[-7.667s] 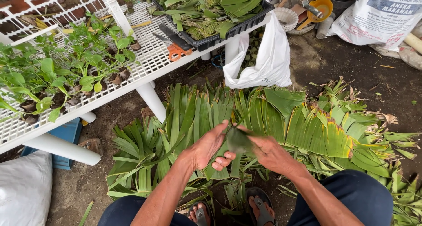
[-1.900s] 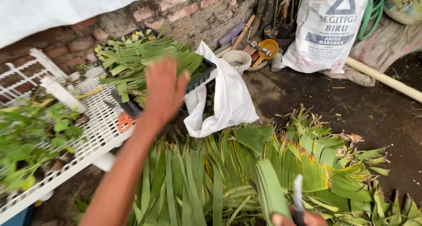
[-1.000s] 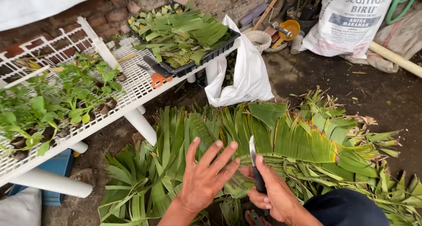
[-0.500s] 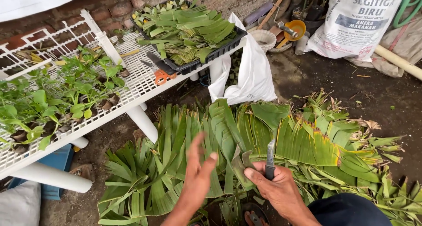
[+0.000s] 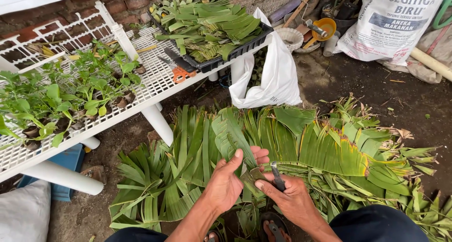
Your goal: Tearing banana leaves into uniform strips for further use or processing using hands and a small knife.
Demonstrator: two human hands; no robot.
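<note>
white printed sack [image 5: 393,20] top right, one | white bag [image 5: 270,70] by counter [image 5: 155,82], one | left hand [image 5: 228,183] fingers pinching leaf strip [image 5: 233,133] | right hand [image 5: 292,199] fingers gripping knife [image 5: 277,175]

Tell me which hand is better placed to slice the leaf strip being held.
Right. The right hand already grips the knife, its blade next to the leaf strip. The left hand pinches that strip, likely steadying it.

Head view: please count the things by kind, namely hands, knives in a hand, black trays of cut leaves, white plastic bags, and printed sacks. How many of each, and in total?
Hands: 2, left hand and right hand, both on one leaf strip
Knives in a hand: 1, knife
Black trays: 1, tray
White plastic bags: 1, bag
Printed sacks: 1, sack
Total: 6
</note>
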